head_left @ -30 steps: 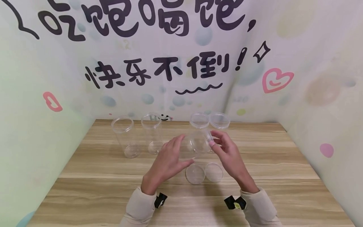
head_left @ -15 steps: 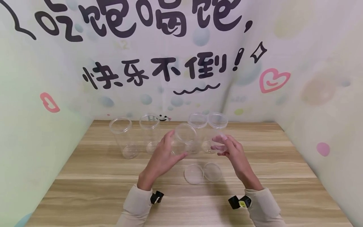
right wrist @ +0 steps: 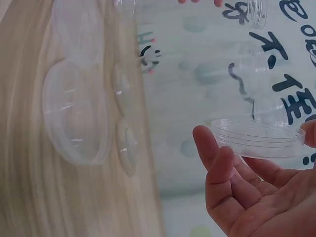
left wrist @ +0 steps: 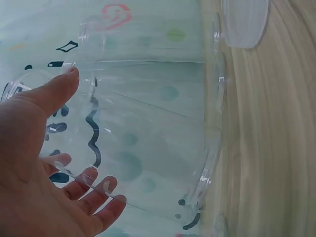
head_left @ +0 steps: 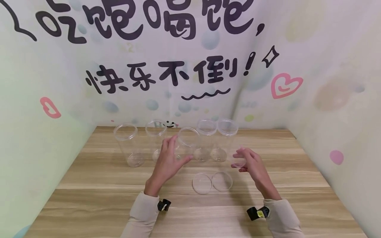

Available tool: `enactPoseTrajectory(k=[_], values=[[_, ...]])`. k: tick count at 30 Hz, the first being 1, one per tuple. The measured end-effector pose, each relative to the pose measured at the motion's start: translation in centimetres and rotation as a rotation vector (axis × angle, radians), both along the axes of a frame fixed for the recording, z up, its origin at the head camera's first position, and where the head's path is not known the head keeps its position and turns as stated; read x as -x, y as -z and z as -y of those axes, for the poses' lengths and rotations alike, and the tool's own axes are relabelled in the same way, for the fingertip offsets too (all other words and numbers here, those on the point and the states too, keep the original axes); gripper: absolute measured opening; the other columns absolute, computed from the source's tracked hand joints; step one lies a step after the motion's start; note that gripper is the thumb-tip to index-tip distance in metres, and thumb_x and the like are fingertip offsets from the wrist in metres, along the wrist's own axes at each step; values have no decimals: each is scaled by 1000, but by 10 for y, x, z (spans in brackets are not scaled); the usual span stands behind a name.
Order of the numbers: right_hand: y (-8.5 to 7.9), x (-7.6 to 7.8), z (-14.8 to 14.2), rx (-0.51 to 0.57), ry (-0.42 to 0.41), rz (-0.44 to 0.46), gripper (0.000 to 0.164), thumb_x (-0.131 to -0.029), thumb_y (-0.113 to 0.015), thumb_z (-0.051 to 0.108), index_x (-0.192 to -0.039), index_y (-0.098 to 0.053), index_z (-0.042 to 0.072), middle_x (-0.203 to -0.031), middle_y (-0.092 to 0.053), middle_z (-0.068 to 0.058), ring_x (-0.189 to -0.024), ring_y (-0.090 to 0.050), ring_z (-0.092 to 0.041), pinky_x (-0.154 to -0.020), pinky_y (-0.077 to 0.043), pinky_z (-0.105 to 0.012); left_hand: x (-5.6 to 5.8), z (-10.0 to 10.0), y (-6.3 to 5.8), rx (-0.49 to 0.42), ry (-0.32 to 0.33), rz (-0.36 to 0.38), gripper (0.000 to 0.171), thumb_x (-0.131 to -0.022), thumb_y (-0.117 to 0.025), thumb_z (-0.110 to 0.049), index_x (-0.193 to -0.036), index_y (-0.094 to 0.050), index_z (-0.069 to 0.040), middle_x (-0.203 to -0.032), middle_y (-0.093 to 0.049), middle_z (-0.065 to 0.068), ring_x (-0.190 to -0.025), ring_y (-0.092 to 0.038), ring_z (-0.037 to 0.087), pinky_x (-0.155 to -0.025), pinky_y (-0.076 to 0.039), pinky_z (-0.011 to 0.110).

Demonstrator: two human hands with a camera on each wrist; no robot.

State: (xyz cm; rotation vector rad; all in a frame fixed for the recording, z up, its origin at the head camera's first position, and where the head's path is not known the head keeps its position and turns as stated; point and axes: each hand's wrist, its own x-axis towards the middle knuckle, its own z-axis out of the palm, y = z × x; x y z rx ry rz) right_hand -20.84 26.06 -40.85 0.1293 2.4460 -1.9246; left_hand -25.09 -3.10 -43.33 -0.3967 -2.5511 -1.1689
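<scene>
My left hand (head_left: pixel 166 165) holds a clear plastic jar (head_left: pixel 189 140) by its side, thumb on one side and fingers on the other. Its round mouth faces up, and in the left wrist view the jar (left wrist: pixel 158 143) spans from the fingers to the table. To the right, my right hand (head_left: pixel 251 165) pinches a clear round lid (right wrist: pixel 259 140) by its edge, away from the jar. Two more clear lids, a left one (head_left: pixel 202 183) and a right one (head_left: pixel 222 181), lie flat on the table in front, side by side.
Two clear jars, the outer one (head_left: pixel 126 145) and the inner one (head_left: pixel 156 128), stand uncovered at the back left. Back right, two jars with thicker, lidded tops (head_left: pixel 207 128) stand close together. A printed cloth wall (head_left: pixel 143 109) borders the wooden table (head_left: pixel 113 205).
The lid in my right hand has come away from the jar's mouth and moved right. My left hand has turned the tilted jar more upright and shifted it left, beside the back row.
</scene>
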Motion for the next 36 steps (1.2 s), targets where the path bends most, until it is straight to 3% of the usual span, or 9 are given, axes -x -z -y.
enactPoseTrajectory(k=[10, 17, 29, 33, 36], values=[[15, 0, -14, -53, 52, 113, 65, -87, -39, 58, -122, -46, 4, -115, -54, -20, -80, -66, -28, -65, -52, -35, 8, 0, 0, 2, -39, 83, 95, -69, -66, -57, -141, -21, -14, -132, -34, 6, -114, -44, 26, -87, -42, 46], [21, -3, -20, -125, 59, 160, 72, -84, -39, 62, -122, -46, 2, -113, -56, -20, -75, -66, -26, -62, -51, -34, 14, -3, 1, -34, -68, 96, 89, -72, -70, -46, -140, -22, -14, -131, -36, 9, -111, -47, 31, -86, -42, 48], [31, -3, -27, -138, 73, 211, 76, -83, -38, 65, -123, -46, -1, -112, -56, -22, -71, -66, -28, -53, -49, -31, 23, -4, 7, -114, -111, 128, 86, -76, -68, -42, -139, -20, -7, -138, -34, 14, -120, -41, 34, -94, -37, 48], [34, -3, -29, -154, 67, 226, 73, -85, -39, 62, -122, -46, -1, -110, -57, -21, -69, -66, -27, -53, -49, -32, 22, -3, 8, -40, -148, 107, 88, -77, -64, -47, -140, -19, -4, -138, -34, 18, -117, -43, 37, -90, -38, 50], [35, -3, -30, -164, 62, 227, 67, -88, -39, 56, -120, -47, -1, -108, -58, -20, -68, -66, -27, -52, -49, -32, 19, -2, 7, 69, -191, 49, 85, -78, -62, -50, -136, -24, -2, -125, -43, 20, -104, -49, 36, -78, -44, 47]])
